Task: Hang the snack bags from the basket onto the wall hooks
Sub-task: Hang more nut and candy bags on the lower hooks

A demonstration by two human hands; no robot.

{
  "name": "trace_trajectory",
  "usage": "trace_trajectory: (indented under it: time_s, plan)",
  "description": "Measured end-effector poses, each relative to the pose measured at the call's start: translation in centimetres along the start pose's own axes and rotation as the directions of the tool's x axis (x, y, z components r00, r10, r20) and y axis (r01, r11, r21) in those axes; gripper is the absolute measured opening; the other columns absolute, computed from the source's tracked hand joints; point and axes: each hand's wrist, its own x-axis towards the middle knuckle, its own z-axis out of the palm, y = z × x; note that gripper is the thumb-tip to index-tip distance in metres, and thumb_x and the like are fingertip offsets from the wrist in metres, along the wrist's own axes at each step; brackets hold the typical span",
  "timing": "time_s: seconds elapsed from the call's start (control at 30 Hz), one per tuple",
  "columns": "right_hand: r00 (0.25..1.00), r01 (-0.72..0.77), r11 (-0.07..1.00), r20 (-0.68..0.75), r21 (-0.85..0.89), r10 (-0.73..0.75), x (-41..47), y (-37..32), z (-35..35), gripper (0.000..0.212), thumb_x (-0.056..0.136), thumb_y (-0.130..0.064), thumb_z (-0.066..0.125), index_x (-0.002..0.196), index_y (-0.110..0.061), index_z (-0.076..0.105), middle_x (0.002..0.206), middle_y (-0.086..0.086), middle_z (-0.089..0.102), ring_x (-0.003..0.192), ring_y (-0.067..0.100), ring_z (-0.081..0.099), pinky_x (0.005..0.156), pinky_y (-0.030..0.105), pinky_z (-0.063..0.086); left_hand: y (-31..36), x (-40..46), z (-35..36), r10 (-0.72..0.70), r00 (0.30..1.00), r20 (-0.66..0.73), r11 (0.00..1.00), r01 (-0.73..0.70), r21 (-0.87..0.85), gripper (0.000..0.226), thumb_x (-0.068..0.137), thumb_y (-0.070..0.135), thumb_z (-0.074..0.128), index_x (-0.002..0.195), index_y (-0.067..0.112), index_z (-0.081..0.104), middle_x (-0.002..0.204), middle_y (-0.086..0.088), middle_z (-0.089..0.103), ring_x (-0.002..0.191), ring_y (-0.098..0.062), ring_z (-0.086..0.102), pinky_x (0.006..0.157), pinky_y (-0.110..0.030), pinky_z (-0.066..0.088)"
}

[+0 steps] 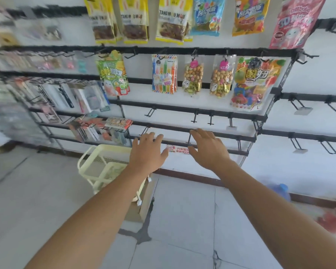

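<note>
Hands outstretched before the rack: left hand [148, 152] and right hand [209, 149] held nothing, fingers straight and slightly apart, above the yellow basket [97, 164]; snack bags [194, 76] hung on hooks [194, 115].

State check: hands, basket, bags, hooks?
left hand: open, holding nothing
right hand: open, holding nothing
cream wire basket: upright on floor, contents unclear
fruit gummy bag: hanging
two peanut bags: hanging
lower-rail hooks: bare

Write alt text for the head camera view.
Two empty open hands, left hand and right hand, reach toward bare wall hooks below hanging snack bags. A pale yellow basket stands on the floor beneath.
</note>
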Motion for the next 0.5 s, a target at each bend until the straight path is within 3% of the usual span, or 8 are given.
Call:
trace_trajectory:
  time_s: [0.2, 0.5]
  plan:
    - [0.997, 0.059, 0.998, 0.049, -0.004, -0.058, -1.7, -8.5, 1.9, 0.057, 0.102, -0.042, 0.042, 0.154, -0.023, 0.026, 0.161, 0.002, 0.027, 0.146, 0.026, 0.027, 0.114, 0.047, 0.03, -7.1, -5.2, 0.2, -0.081, 0.996, 0.022, 0.996, 0.082, -0.039, 0.06, 0.1, 0.056, 0.035, 0.151, 0.024, 0.034, 0.157, -0.007, 0.036, 0.145, -0.029, 0.031, 0.114, -0.052, 0.032]
    - [0.999, 0.038, 0.999, 0.023, -0.02, -0.038, 0.2, -24.6, 5.6, 0.058, 0.101, -0.041, 0.043, 0.154, -0.022, 0.028, 0.159, 0.001, 0.031, 0.145, 0.025, 0.03, 0.112, 0.045, 0.034, -22.4, -9.3, 1.5, -0.037, 0.999, -0.01, 0.992, 0.036, -0.124, 0.06, 0.101, 0.054, 0.034, 0.154, 0.025, 0.03, 0.162, -0.007, 0.029, 0.149, -0.028, 0.025, 0.117, -0.051, 0.029]
